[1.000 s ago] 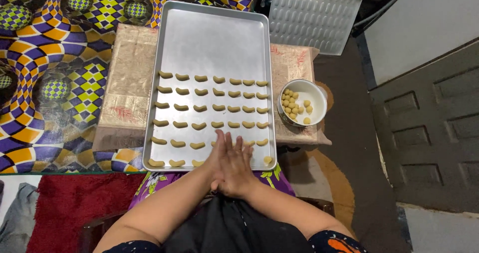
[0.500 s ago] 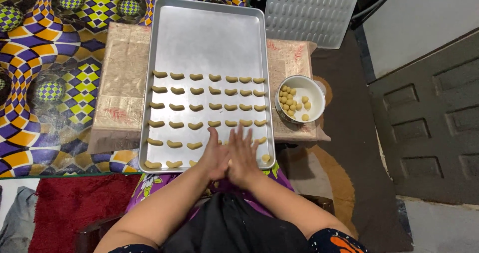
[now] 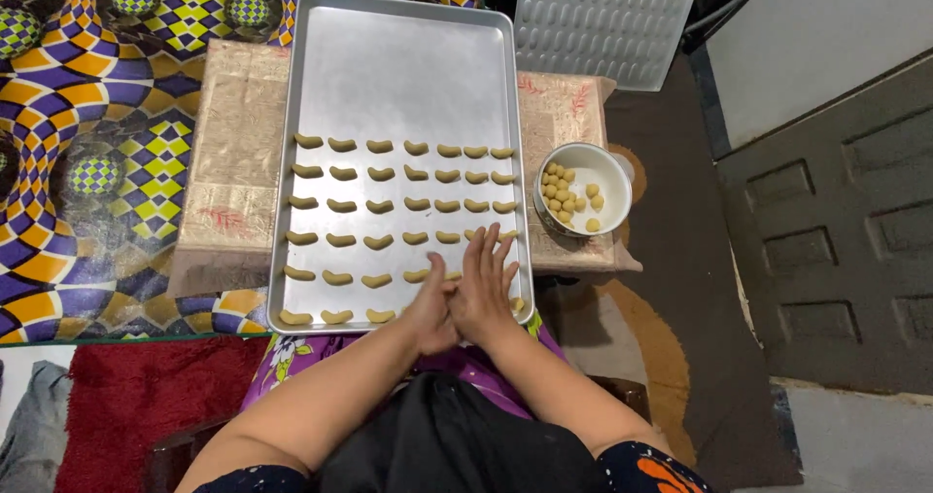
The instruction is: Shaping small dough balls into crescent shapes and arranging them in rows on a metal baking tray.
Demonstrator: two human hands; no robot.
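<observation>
A silver baking tray (image 3: 408,65) lies on a small cloth-covered table (image 3: 233,143). Several rows of small crescent-shaped dough pieces (image 3: 381,204) fill its near half. My left hand (image 3: 431,310) and my right hand (image 3: 488,281) are pressed palm to palm over the tray's near right corner. The right hand's fingers stretch forward past the left. Anything between the palms is hidden. A white bowl (image 3: 610,167) with several small dough balls (image 3: 562,192) stands on the table to the right of the tray.
A second, dimpled metal tray (image 3: 603,21) leans at the back right. A patterned purple, yellow and orange mat (image 3: 87,114) covers the floor at left, a red rug (image 3: 136,396) lies near left, and a dark panelled door (image 3: 836,221) lies at right.
My palms have slid against each other: the right hand has moved forward over the tray and the left has drawn back. The tray and the bowl have not moved.
</observation>
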